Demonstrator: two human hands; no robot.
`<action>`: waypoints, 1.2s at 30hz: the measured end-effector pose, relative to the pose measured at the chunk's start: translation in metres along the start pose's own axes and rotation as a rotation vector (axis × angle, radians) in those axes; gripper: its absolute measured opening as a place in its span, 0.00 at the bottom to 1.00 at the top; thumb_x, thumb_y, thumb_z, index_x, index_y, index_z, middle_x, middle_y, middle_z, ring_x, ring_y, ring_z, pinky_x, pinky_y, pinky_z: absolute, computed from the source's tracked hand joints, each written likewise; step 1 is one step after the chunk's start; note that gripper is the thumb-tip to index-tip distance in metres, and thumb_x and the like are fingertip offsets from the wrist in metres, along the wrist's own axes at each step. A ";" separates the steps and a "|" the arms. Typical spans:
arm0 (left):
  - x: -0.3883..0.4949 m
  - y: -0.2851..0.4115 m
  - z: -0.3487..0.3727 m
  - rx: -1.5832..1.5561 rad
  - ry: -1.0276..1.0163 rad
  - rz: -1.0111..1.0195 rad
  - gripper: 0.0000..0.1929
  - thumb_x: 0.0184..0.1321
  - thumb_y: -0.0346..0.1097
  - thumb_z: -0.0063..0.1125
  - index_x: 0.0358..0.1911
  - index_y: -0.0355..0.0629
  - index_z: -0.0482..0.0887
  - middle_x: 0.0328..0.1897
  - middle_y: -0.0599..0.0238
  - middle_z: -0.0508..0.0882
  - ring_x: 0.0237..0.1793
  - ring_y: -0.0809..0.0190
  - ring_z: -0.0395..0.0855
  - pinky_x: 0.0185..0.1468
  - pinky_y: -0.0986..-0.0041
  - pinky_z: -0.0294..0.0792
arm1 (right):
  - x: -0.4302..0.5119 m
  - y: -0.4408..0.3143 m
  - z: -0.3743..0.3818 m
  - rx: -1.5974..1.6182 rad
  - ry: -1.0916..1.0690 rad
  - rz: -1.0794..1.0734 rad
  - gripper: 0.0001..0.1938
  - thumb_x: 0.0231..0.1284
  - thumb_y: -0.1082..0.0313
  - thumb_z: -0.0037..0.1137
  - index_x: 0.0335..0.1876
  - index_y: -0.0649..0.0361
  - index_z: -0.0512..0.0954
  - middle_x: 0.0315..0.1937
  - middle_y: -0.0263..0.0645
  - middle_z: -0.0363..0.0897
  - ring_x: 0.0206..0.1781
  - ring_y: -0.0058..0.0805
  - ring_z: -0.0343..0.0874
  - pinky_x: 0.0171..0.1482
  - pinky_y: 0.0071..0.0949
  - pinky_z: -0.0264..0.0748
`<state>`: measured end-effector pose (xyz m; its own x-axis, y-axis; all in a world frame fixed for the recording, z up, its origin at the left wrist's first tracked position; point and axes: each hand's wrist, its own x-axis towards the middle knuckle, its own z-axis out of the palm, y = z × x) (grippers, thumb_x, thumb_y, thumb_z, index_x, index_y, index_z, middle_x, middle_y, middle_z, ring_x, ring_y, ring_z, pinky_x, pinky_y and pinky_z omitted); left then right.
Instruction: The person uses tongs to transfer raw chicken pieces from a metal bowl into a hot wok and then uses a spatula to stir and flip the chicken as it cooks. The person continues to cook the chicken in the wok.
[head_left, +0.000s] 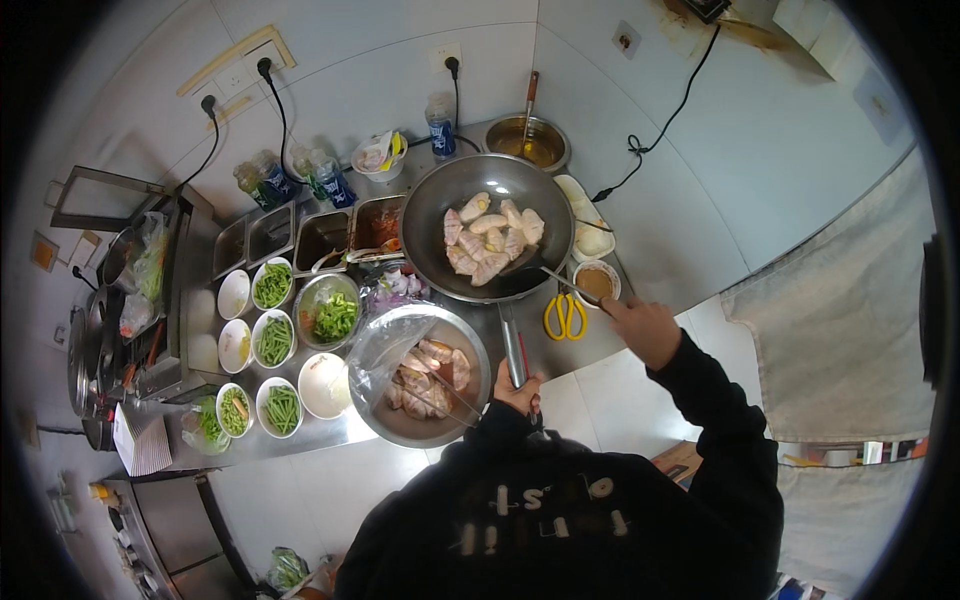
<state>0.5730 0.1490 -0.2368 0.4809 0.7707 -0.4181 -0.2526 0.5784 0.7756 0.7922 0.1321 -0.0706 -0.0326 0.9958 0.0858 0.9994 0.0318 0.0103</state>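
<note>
My left hand (517, 388) is closed around the metal handle (513, 345) of a large dark wok (420, 247). Pale chicken wing pieces (489, 238) lie in the wok, some touching each other. In my right hand (643, 327) is a long metal utensil (574, 285), whose tip rests inside the wok's near right side; its exact kind is unclear. Left of my left hand, a steel basin (477, 337) holds more raw chicken pieces (427, 379), metal tongs (450, 394) and a clear plastic bag (390, 352). The wok hides what it stands on.
Yellow-handled scissors (565, 316) and a bowl of brown sauce (597, 283) lie right of the wok. A steel pot of oil (551, 139) stands behind. White bowls of cut green vegetables (274, 341) and steel pans (300, 262) fill the left counter. Bottles (440, 127) stand near the wall.
</note>
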 end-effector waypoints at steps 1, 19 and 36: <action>0.001 0.001 0.000 -0.017 -0.001 -0.040 0.28 0.57 0.25 0.56 0.59 0.52 0.58 0.26 0.67 0.74 0.16 0.71 0.68 0.16 0.77 0.64 | 0.001 -0.001 0.005 0.007 0.001 0.006 0.12 0.55 0.67 0.50 0.46 0.49 0.73 0.24 0.38 0.75 0.22 0.40 0.76 0.25 0.36 0.72; 0.005 -0.003 -0.001 0.025 -0.016 -0.003 0.27 0.56 0.23 0.54 0.58 0.48 0.58 0.25 0.66 0.74 0.13 0.71 0.68 0.14 0.77 0.64 | 0.081 -0.012 0.087 0.131 0.159 0.028 0.15 0.59 0.68 0.47 0.53 0.55 0.70 0.27 0.48 0.76 0.24 0.47 0.78 0.25 0.40 0.72; 0.002 -0.005 -0.004 -0.016 -0.011 0.067 0.36 0.56 0.19 0.51 0.66 0.51 0.49 0.31 0.63 0.75 0.20 0.68 0.76 0.22 0.73 0.76 | 0.119 -0.027 0.059 0.142 0.195 0.115 0.16 0.61 0.68 0.48 0.56 0.53 0.69 0.31 0.48 0.76 0.29 0.51 0.77 0.30 0.44 0.74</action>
<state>0.5722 0.1490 -0.2429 0.4715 0.8048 -0.3604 -0.2979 0.5301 0.7939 0.7616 0.2546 -0.1196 0.0943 0.9586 0.2686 0.9872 -0.0552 -0.1498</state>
